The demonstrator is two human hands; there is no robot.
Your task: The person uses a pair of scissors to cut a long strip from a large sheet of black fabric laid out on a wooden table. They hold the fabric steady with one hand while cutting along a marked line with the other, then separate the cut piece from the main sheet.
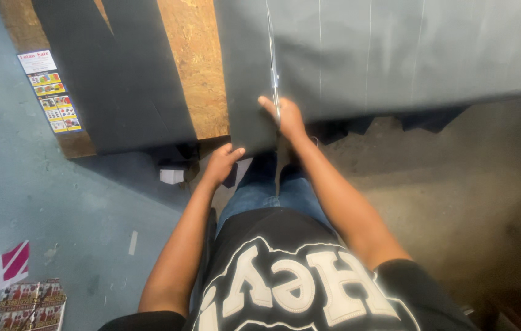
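L hand [222, 160] gripping smooth dark sheet [249, 92]

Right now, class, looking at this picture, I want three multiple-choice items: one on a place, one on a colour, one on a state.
1. Where is the right hand?
A. on the fabric beside the scissors
B. on the floor
C. on the leaflets

2. What colour is the fabric?
A. red
B. dark grey
C. white

3. What is the left hand doing?
A. hanging free
B. holding a cup
C. gripping the fabric's lower edge

Key: 1 A, the hand rests by the metal blades; 2 B, the whole sheet is dark grey; 3 C, its fingers close on the hanging edge.
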